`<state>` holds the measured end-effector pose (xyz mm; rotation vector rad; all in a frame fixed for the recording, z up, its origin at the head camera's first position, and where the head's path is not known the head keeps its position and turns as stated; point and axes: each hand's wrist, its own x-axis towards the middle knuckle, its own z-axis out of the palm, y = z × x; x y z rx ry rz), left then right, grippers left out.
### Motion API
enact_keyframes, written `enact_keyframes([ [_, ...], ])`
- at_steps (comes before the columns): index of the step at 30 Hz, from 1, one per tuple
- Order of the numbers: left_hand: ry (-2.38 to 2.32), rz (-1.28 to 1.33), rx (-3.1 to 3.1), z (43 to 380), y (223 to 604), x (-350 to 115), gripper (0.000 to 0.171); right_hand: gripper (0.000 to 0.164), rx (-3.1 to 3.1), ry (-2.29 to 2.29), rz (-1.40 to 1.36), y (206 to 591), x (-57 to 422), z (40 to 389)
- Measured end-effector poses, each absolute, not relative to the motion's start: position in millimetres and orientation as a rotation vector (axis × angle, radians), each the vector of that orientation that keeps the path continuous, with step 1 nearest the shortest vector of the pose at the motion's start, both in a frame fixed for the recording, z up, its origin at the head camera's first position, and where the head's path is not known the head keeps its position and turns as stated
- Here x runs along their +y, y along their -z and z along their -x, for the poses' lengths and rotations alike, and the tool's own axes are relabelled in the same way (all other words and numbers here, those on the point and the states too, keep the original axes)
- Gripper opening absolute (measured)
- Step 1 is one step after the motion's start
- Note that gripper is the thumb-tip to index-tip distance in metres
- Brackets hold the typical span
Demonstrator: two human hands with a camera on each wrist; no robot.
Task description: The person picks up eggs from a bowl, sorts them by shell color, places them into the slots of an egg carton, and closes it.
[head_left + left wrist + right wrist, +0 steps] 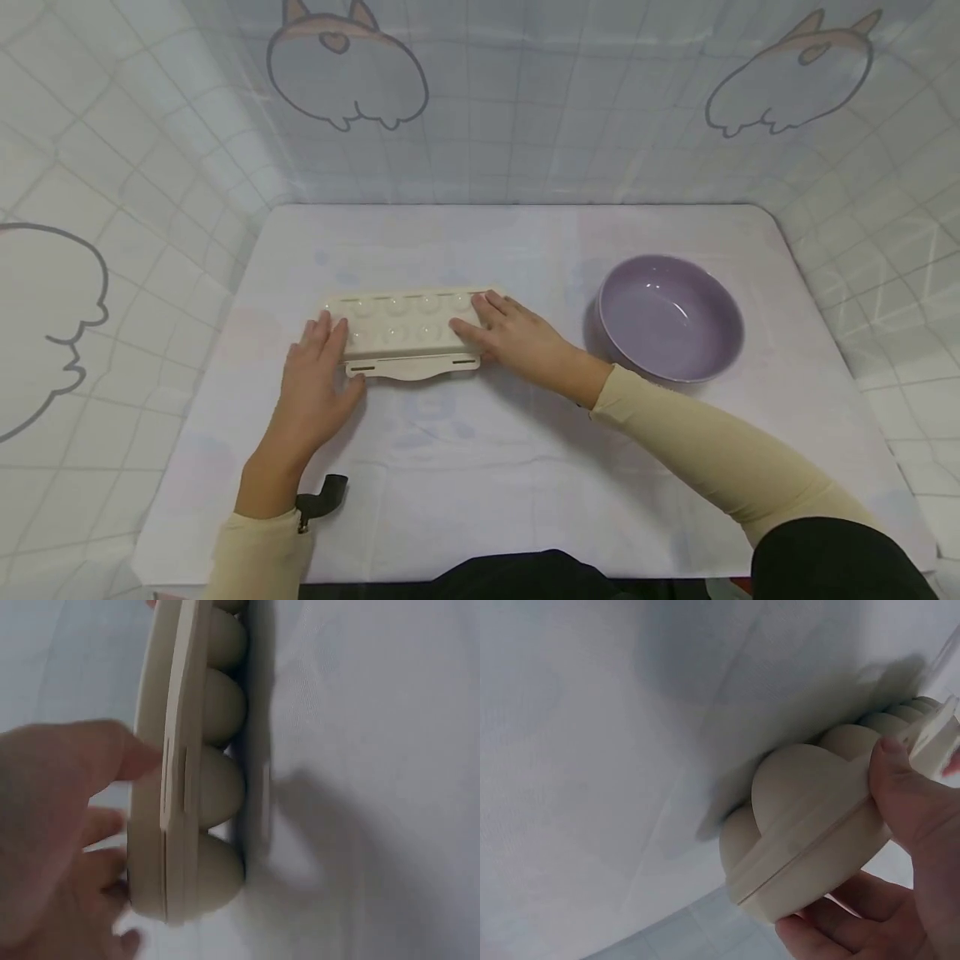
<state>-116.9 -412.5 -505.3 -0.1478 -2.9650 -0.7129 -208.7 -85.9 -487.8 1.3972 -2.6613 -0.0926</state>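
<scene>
A cream plastic egg box (408, 325) lies on the table with its lid down, rounded bumps in two rows on top and a latch flap (412, 367) along the front. My left hand (311, 396) holds its left end, fingers along the side and thumb at the front edge. At the opposite end my right hand (521, 342) grips the box, fingers spread over the lid. In the right wrist view the thumb (892, 769) presses near the front seam. Rounded egg cups (221, 787) show under the rim in the left wrist view; the inside is hidden.
A glossy purple bowl (671, 317) stands to the right of the egg box, just beyond my right wrist. The pale cloth-covered table (465, 500) meets white tiled-pattern walls (525, 108) at the back and sides. A black strap piece (322, 498) sticks out at my left wrist.
</scene>
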Motion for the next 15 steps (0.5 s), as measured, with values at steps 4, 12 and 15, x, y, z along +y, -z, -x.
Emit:
enact_keyframes([
  [4,0.638,0.178,-3.076,120.0,503.1,-403.2,0.091,0.066,-2.691,0.112,-1.420,484.0,-85.5,208.1],
  [12,0.334,0.138,-3.040,122.1,501.5,-386.2,0.090,0.074,-2.729,0.083,-1.258,486.8,-94.5,196.1],
  [15,0.286,0.121,-2.990,121.1,501.6,-384.8,0.084,0.068,-2.655,0.124,-1.144,492.5,-107.3,188.4],
])
